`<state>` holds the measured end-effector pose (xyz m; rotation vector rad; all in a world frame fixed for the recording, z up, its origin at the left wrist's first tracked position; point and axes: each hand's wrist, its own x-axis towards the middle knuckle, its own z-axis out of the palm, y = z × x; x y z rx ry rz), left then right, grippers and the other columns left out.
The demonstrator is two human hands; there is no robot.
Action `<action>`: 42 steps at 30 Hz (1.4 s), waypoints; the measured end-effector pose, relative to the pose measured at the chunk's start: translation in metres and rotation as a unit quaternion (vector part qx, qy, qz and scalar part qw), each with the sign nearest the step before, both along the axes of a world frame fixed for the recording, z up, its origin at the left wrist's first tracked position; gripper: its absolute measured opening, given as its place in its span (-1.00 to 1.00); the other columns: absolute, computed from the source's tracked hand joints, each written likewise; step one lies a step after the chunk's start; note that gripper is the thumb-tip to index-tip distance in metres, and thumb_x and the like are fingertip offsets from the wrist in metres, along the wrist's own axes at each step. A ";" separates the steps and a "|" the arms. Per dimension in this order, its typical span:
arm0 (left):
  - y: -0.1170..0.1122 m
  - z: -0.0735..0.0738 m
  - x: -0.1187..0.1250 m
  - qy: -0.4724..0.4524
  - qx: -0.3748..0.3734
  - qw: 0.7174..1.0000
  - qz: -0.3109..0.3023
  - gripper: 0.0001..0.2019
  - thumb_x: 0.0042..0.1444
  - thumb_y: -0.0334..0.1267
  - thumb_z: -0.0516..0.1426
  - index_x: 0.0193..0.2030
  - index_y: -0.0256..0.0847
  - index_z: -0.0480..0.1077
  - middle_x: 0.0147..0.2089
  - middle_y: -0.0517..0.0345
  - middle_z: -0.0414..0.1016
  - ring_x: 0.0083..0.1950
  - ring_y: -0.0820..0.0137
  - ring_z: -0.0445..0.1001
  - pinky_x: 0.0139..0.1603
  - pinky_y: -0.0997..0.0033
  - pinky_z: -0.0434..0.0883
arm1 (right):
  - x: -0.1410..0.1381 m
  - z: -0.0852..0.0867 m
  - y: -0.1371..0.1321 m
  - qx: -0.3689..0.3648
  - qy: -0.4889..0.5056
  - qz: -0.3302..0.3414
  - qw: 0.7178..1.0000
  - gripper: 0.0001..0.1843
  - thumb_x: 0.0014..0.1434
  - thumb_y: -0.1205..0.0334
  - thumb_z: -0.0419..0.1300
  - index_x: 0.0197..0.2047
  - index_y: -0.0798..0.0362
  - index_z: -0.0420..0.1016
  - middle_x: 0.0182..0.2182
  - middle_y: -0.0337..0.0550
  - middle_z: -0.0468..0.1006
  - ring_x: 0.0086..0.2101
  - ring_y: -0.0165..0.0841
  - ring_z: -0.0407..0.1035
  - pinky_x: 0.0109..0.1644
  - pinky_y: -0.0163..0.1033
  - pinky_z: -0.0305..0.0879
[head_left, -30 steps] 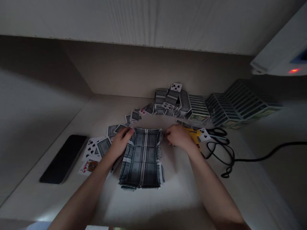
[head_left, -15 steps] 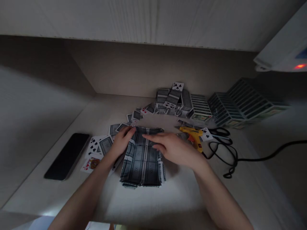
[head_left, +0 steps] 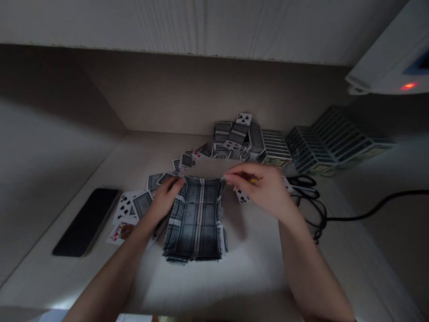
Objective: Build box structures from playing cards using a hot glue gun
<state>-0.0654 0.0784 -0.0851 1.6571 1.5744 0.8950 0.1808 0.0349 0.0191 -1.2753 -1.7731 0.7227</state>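
A tray-like box made of blue-backed playing cards (head_left: 197, 217) lies in the middle of the pale desk (head_left: 248, 273). My left hand (head_left: 165, 197) rests closed on its far left corner, thumb on the rim. My right hand (head_left: 264, 190) hovers just past the box's far right corner, fingers pinched; what they hold, if anything, I cannot make out. A club card (head_left: 241, 197) lies under that hand. The yellow glue gun (head_left: 254, 180) is almost wholly hidden behind my right hand.
Loose cards (head_left: 129, 208) lie left of the box, beside a black phone (head_left: 86, 221). Card stacks (head_left: 236, 138) and long rows of glued cards (head_left: 330, 145) stand at the back. A black cable (head_left: 351, 217) runs off right. A white device (head_left: 390, 62) hangs upper right.
My right hand left the glue gun, swept over the card box, then drew back to the box's far right corner with fingers pinched. The left hand stayed on the far left corner.
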 end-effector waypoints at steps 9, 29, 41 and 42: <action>-0.007 0.015 -0.001 0.023 0.123 0.992 0.016 -0.65 0.08 0.00 0.10 -0.12 -0.16 0.48 -0.07 0.06 0.46 0.01 0.26 0.41 0.12 0.25 0.29 | -0.022 -0.025 0.008 -0.138 0.006 0.119 0.983 -0.73 0.17 0.40 0.08 -0.18 0.02 0.59 -0.33 -0.23 0.64 -0.53 -0.49 0.41 -0.39 -0.36 0.33; -0.049 0.047 0.018 0.025 0.295 0.948 -0.114 -0.98 0.06 -0.28 0.24 -0.36 -0.13 0.52 -0.40 0.24 0.53 -0.38 0.49 0.47 -0.33 0.49 0.40 | -0.047 -0.030 0.007 -0.264 0.168 0.118 0.942 -0.88 0.01 0.23 0.28 -0.44 0.10 0.46 -0.59 -0.35 0.44 -0.64 -0.55 0.32 -0.55 -0.42 0.21; -0.037 0.047 0.001 0.014 0.276 0.945 -0.173 -0.76 0.21 -0.35 0.03 -0.47 -0.18 0.41 -0.46 0.20 0.45 -0.29 0.40 0.42 -0.16 0.31 0.37 | 0.032 -0.027 0.026 -0.185 -0.319 0.031 0.929 -0.85 0.06 0.27 0.20 -0.32 0.02 0.61 -0.37 -0.17 0.62 -0.34 -0.34 0.47 -0.31 -0.32 0.28; -0.035 0.047 0.000 0.022 0.288 0.939 -0.190 -0.78 0.20 -0.34 0.06 -0.47 -0.17 0.42 -0.44 0.19 0.47 -0.25 0.37 0.42 -0.12 0.28 0.37 | 0.031 -0.030 0.026 -0.197 -0.365 0.050 0.909 -0.84 0.02 0.32 0.21 -0.32 0.02 0.61 -0.36 -0.16 0.62 -0.32 -0.32 0.47 -0.30 -0.32 0.28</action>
